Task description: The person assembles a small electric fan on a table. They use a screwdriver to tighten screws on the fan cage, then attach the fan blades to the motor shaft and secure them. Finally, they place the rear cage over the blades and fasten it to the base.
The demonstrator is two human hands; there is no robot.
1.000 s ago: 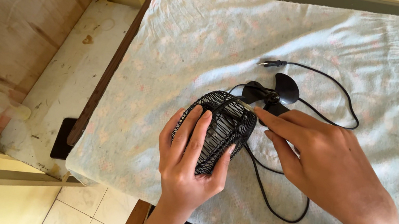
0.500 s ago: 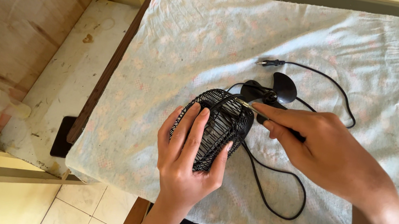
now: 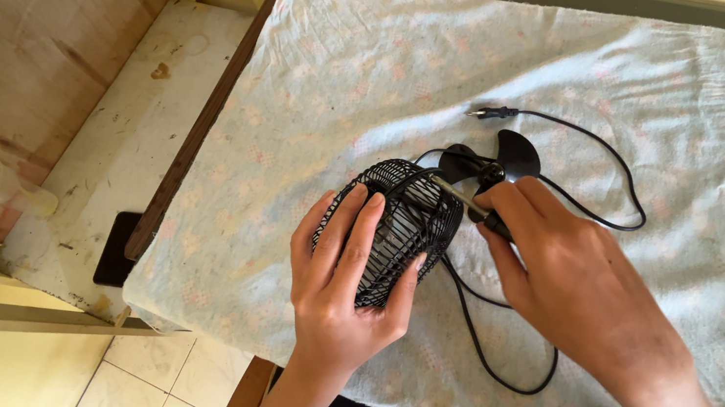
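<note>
Left hand (image 3: 348, 275) fingers wrapped around the black wire fan cage (image 3: 398, 230) on the towel-covered table (image 3: 357, 64), right hand (image 3: 568, 279) pinching a screwdriver (image 3: 462, 199) into the cage's top — best held square and steady.

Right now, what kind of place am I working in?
Probably a home, not a workshop: a cloth-covered table serves as the bench, with tiled floor and a worn wooden shelf beside it.

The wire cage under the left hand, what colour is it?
Black; the wire cage shows clearly in the head view.
</note>
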